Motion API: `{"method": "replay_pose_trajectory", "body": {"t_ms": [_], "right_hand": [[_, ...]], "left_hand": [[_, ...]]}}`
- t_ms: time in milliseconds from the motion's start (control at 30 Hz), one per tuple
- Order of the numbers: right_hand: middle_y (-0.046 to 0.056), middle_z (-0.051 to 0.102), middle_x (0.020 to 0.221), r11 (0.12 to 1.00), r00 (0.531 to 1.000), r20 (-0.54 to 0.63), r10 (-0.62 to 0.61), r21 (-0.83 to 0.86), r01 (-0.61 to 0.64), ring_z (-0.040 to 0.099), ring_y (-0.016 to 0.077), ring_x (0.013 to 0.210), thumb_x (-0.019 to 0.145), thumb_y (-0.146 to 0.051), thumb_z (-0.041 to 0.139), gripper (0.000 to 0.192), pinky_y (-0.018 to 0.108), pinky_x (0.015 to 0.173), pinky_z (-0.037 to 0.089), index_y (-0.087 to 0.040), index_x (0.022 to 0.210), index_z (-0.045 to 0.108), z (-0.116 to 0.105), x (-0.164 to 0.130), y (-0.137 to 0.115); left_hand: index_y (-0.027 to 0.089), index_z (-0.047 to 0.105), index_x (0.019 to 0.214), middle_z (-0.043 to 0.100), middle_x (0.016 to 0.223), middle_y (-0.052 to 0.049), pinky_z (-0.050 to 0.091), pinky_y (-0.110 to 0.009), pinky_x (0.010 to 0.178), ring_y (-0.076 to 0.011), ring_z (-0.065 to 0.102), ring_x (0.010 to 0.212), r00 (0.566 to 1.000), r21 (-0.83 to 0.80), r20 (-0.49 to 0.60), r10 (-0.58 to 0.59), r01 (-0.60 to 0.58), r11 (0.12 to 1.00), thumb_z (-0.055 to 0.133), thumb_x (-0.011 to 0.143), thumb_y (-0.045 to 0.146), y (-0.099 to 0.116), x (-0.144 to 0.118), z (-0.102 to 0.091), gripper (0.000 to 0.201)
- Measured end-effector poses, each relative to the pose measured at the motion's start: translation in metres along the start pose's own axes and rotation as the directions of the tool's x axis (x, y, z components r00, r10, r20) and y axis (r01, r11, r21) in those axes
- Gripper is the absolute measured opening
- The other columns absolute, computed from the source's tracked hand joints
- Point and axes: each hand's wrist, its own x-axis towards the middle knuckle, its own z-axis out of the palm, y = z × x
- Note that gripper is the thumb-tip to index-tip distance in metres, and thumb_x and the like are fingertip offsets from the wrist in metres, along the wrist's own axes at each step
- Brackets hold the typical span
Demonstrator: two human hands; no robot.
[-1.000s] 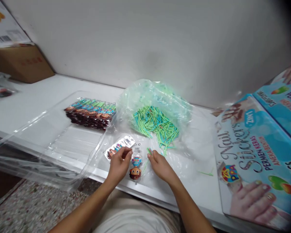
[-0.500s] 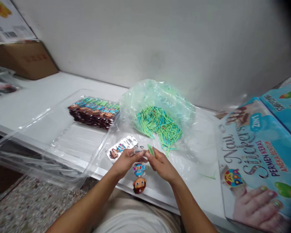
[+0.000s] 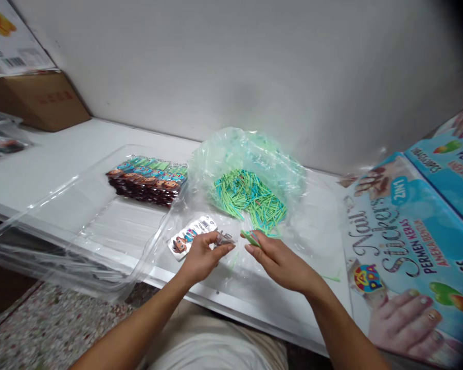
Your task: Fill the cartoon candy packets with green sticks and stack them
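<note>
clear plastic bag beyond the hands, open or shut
Open: thin green and blue sticks lie exposed at the mouth of the clear plastic bag.

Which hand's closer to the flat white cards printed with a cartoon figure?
Left. The left hand is beside the cards, at their right edge; the right hand is farther right, holding thin green sticks.

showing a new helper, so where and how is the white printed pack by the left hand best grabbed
Probably pinch the white printed pack at its cartoon-head end, coming from the left: it lies flat with that end uncovered, while the left hand hides part of its right edge.
</note>
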Motion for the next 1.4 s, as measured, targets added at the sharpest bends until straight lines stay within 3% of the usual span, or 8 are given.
{"method": "replay_pose_trajectory", "body": {"t_ms": [167,367,633,733,967,1100,1233,1400], "right_hand": [[-0.001,0.054,0.072,0.986,0.988,0.157,0.010,-0.164,0.016,0.050,0.0142,0.064,0.097,-0.038,0.035,0.025,0.026,0.061,0.036,-0.021,0.081,0.044,-0.011,0.003,-0.005],[0.001,0.056,0.070,0.960,0.955,0.291,0.062,-0.281,0.023,0.050,0.0144,0.060,0.097,-0.039,0.035,0.027,0.025,0.054,0.031,-0.019,0.082,0.047,-0.019,0.012,-0.012],[0.010,0.066,0.076,0.832,0.937,0.305,0.168,-0.553,0.031,0.063,0.0232,0.068,0.095,-0.028,0.042,0.018,0.027,0.051,0.030,-0.014,0.096,0.054,-0.010,0.017,-0.022],[0.014,0.067,0.088,0.811,0.959,0.245,0.143,-0.585,0.028,0.065,0.0259,0.076,0.091,-0.017,0.049,0.024,0.029,0.057,0.038,-0.009,0.113,0.050,-0.007,0.018,-0.026],[0.017,0.057,0.118,0.897,0.991,-0.026,-0.131,-0.429,0.107,0.051,0.0315,0.110,0.086,-0.049,0.055,0.062,0.048,0.091,0.041,-0.015,0.136,0.040,-0.002,0.024,-0.039],[0.015,0.052,0.129,0.941,0.951,-0.153,-0.269,-0.252,0.226,0.045,0.0287,0.120,0.091,-0.051,0.045,0.056,0.049,0.101,0.034,-0.019,0.137,0.040,0.010,0.028,-0.040],[0.012,0.051,0.133,0.988,0.886,-0.453,-0.097,0.065,0.142,0.046,0.0246,0.123,0.095,-0.053,0.032,0.053,0.047,0.102,0.037,-0.025,0.140,0.035,0.009,0.021,-0.025],[0.013,0.046,0.140,0.970,0.904,-0.428,0.001,0.222,0.104,0.043,0.0228,0.128,0.097,-0.047,0.032,0.051,0.045,0.106,0.034,-0.022,0.141,0.035,0.014,0.014,-0.018]], "left_hand": [[0.017,0.069,0.072,0.068,0.073,-0.003,0.046,-0.033,0.082,-0.0175,0.060,0.077,0.959,0.344,0.025,0.283,-0.275,0.898,0.063,0.079,0.032,-0.001,0.000,-0.005,0.017],[0.018,0.061,0.077,0.067,0.068,0.000,0.038,-0.043,0.099,-0.0134,0.059,0.065,0.775,0.561,0.157,0.612,-0.580,0.591,0.055,0.085,0.022,-0.003,0.003,-0.009,0.012],[0.017,0.060,0.083,0.063,0.067,-0.002,0.038,-0.047,0.097,-0.0161,0.059,0.066,0.699,0.694,0.309,0.645,-0.629,0.349,0.049,0.083,0.013,-0.002,0.003,-0.005,0.012],[0.017,0.059,0.082,0.063,0.068,-0.002,0.037,-0.048,0.097,-0.0164,0.058,0.067,0.729,0.655,0.313,0.608,-0.630,0.418,0.048,0.084,0.016,-0.003,0.002,0.002,0.012],[0.015,0.055,0.064,0.056,0.061,0.000,0.043,-0.025,0.060,-0.0146,0.053,0.063,0.932,0.234,0.254,0.261,-0.320,0.918,0.052,0.079,0.025,0.006,-0.001,0.011,0.018],[0.013,0.063,0.071,0.062,0.070,-0.003,0.046,-0.027,0.067,-0.0177,0.057,0.072,0.948,0.004,0.258,0.187,-0.194,0.981,0.059,0.073,0.020,0.012,-0.001,0.014,0.009],[0.011,0.067,0.085,0.066,0.073,-0.005,0.046,-0.028,0.064,-0.0164,0.060,0.067,0.974,-0.263,0.222,-0.033,0.093,0.960,0.070,0.071,0.033,0.016,0.001,0.007,0.026],[0.011,0.069,0.087,0.069,0.075,-0.006,0.046,-0.027,0.065,-0.0153,0.063,0.068,0.972,-0.351,0.224,-0.066,0.143,0.925,0.075,0.069,0.037,0.017,0.003,0.005,0.032]]}}
